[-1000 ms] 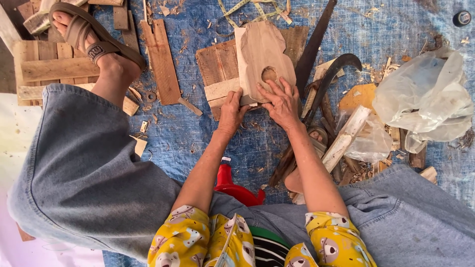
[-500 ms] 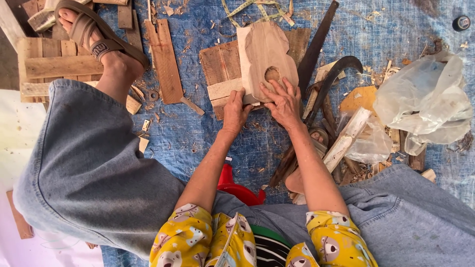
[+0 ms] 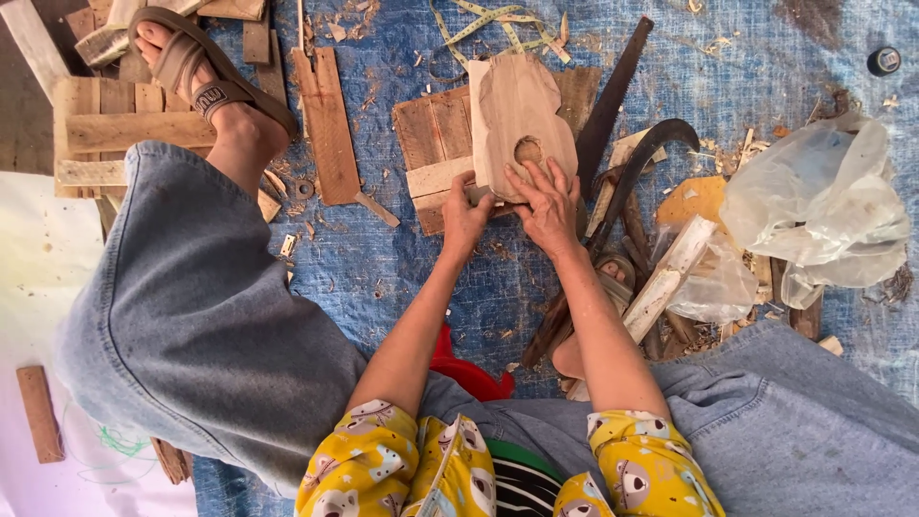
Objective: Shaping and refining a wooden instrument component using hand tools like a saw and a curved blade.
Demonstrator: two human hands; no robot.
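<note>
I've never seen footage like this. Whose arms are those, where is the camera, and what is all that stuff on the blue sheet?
The camera sits on a person's head, looking down at their own lap and arms. The left hand and right hand press on a carved wooden piece with a round hole, which lies on a small plank board. Around it on the blue tarp are a saw blade, a curved dark blade, wood scraps, a yellow measuring tape and clear plastic bags. One sandalled foot rests on the left.

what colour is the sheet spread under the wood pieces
Blue, a woven tarp littered with wood chips; the head view shows it.
</note>
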